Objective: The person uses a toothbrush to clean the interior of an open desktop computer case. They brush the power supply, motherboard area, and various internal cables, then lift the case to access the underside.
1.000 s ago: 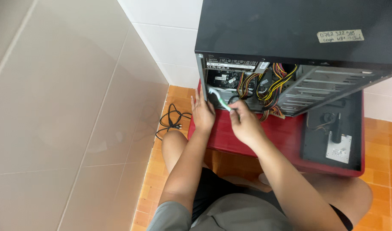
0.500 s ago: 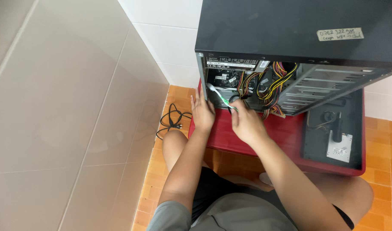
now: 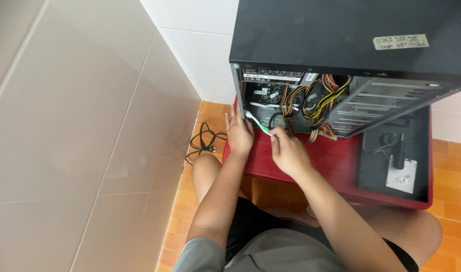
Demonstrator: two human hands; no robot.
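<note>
An open black computer case (image 3: pixel 341 35) stands on a low red table (image 3: pixel 336 161), its inside full of yellow, red and black wires (image 3: pixel 316 100). My right hand (image 3: pixel 288 151) grips a green and white toothbrush (image 3: pixel 258 125), with the brush head pointing up and left at the case's lower left corner. My left hand (image 3: pixel 239 133) rests flat on the table edge against the case's left front post, fingers together, right beside the brush head.
A black side panel (image 3: pixel 394 156) lies on the table's right part, with a small square metal part and a dark tool on it. A coiled black cable (image 3: pixel 203 143) lies on the orange floor tiles by the tiled wall. My bent legs sit under the table.
My right hand has drawn the toothbrush slightly out and down from the case's interior toward its lower left corner. My left hand stays in place.
</note>
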